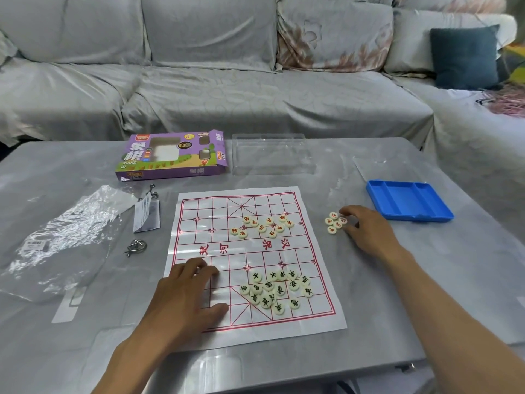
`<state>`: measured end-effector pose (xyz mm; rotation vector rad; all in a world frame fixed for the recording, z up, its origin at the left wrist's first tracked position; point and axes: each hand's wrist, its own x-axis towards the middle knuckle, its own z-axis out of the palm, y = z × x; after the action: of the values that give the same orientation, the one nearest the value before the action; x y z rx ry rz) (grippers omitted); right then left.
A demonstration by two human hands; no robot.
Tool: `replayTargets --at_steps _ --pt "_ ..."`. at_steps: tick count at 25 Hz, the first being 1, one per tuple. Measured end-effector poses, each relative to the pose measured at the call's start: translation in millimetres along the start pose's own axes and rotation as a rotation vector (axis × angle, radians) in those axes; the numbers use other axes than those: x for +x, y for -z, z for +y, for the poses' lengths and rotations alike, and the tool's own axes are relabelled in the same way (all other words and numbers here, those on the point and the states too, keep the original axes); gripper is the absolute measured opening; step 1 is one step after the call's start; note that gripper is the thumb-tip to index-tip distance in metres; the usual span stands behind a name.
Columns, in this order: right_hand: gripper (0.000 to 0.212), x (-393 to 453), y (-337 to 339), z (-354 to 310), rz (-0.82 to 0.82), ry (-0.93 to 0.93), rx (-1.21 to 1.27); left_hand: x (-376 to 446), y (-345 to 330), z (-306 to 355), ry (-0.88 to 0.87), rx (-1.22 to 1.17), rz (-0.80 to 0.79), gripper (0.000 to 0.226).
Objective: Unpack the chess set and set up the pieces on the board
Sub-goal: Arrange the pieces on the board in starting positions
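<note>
A grey glossy table (pixel 85 351) stands in front of a sofa (pixel 199 81) draped in pale grey covers, with a dark teal cushion (pixel 466 58) at the far right corner. At the centre of the table lies the paper board (pixel 221 220), white with a red grid. Red-lettered pieces (pixel 262 226) sit loosely clustered on its far half; black-lettered pieces (pixel 277 290) lie heaped on the near half, right of centre. A small group of five red pieces (pixel 335 222) lies off the board to the right, on the bare table. The right hand (pixel 366 231) rests beside that group, fingers curled against the discs; whether it grips any cannot be told. The left hand (pixel 184 297) lies flat on the board's near left corner, fingers spread and pressing the sheet. Containers: a blue compartmented tray (pixel 409 200) at the right holds nothing visible; a clear plastic lid (pixel 272 153) lies beyond the board; a purple carton (pixel 170 155) lies at far left of it, end flap open. Crumpled clear wrapping (pixel 62 240), a small paper slip (pixel 146 213) and metal ring puzzles (pixel 136 247) lie at left.
</note>
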<state>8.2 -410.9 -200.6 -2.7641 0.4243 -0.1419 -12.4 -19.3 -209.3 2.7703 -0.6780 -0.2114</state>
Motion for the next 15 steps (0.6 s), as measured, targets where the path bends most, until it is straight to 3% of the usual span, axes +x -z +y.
replayTargets --at_steps 6,9,11,15 --pt "0.016 2 -3 -4 0.077 -0.022 -0.053 -1 0 0 -0.004 -0.013 0.017 0.076" --pt "0.011 3 5 -25 0.194 -0.034 0.090 0 1 0 -0.002 -0.021 0.015 0.078" --pt "0.008 1 3 -65 0.208 0.060 0.218 -1 1 0 0.006 -0.014 -0.001 0.077" --pt "0.014 -23 -37 -162 -0.030 0.450 0.222 -1 1 2 0.019 -0.016 -0.001 0.075"
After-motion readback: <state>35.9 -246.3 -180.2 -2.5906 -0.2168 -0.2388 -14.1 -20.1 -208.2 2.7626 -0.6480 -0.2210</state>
